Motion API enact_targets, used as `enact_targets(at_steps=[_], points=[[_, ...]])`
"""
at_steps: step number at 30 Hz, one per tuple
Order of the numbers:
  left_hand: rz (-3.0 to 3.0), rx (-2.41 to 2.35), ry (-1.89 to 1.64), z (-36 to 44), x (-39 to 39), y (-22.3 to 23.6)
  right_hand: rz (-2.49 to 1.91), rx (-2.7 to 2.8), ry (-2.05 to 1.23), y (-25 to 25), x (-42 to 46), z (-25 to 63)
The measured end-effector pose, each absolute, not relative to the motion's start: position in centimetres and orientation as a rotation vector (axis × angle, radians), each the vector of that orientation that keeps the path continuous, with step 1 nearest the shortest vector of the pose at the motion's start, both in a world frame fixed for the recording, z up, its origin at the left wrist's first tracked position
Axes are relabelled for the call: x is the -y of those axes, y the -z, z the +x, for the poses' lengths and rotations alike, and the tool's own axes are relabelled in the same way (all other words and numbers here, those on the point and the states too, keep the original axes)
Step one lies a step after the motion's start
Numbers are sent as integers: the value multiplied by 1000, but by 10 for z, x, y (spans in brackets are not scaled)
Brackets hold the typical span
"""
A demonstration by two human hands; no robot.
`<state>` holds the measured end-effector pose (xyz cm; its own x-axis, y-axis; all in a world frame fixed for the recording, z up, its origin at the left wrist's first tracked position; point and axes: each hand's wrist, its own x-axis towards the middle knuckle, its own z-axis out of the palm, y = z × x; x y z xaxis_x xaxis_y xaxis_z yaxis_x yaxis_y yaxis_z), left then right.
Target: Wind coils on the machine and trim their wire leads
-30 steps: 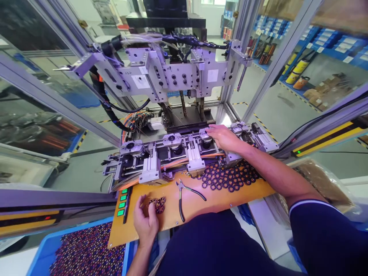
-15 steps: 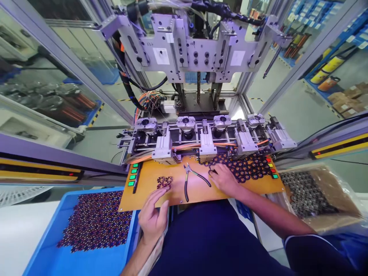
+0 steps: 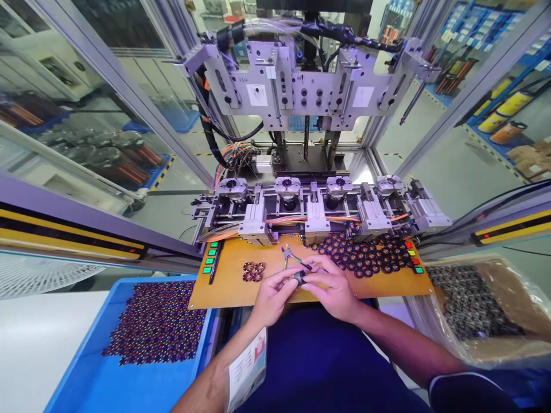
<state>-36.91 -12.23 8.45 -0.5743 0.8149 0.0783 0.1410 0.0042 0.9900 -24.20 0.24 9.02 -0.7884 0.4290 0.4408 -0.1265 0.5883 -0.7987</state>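
In front of my body my left hand [image 3: 274, 293] and my right hand [image 3: 333, 287] meet, both with fingers closed on one small dark ring-shaped motor stator [image 3: 300, 277]. The fingertips hide part of it. Just behind the hands lies a pair of diagonal cutters [image 3: 286, 256], its handles partly covered by the fingers. A small group of copper-coloured stators [image 3: 253, 272] rests on the orange board [image 3: 230, 293], left of my left hand. Many dark stators [image 3: 361, 256] lie close together on the board to the right of my right hand.
Behind the board stands a winding machine with a row of clamping fixtures [image 3: 287, 186] and a metal plate [image 3: 297, 86] above. A blue tray [image 3: 90, 344] full of stators is at left. At right sits a plastic-lined box [image 3: 508, 304] of parts. Green buttons [image 3: 209, 261] edge the board.
My right hand has left the dark stators and come to the middle with one stator. My left hand has moved right, away from the small group, and now grips that stator too.
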Motion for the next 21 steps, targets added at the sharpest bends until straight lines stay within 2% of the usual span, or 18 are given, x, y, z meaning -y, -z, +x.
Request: enact_targets(at_steps=[6, 11, 16, 21], points=[[1080, -1803, -1709, -372, 127, -88, -274, 2057, -1442, -98, 1, -245], [1231, -1910, -1704, -373, 124, -86, -341, 2038, -1520, -92, 3, -251], [1346, -2059, -1669, -380, 128, -82, -324, 2115, -1423, -105, -12, -252], [1397, -2551, -1658, -405, 154, -57, -353, 2228, -1085, -155, -110, -231]])
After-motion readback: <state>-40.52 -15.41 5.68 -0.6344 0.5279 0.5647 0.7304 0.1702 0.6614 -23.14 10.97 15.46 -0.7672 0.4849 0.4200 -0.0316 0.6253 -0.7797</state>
